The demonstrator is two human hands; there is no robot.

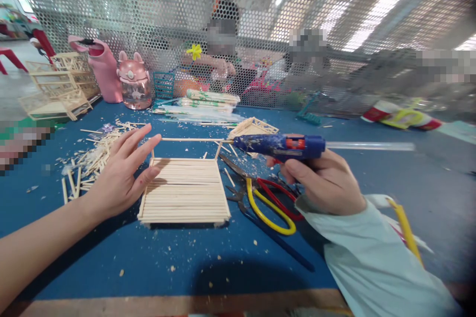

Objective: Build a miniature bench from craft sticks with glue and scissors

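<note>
My right hand (323,178) is wrapped round a blue hot glue gun (275,145) with a clear glue stick (372,146) projecting from its back. The gun's nozzle meets the right end of a thin wooden stick (189,139) lying across two short uprights. Those uprights rise from the far corners of a flat panel of wooden sticks (184,190) on the table. My left hand (130,166) is open, fingers stretched out over the panel's left side. One fingertip is at the stick's left end; whether it presses there I cannot tell.
Red-and-yellow-handled scissors (271,208) and blue-handled pliers (275,237) lie right of the panel. Stick offcuts (96,158) are heaped left. Behind stand a pink bottle (106,72), a clear bottle (136,84) and packs of sticks (211,101), before a perforated metal screen (156,10). People sit beyond it.
</note>
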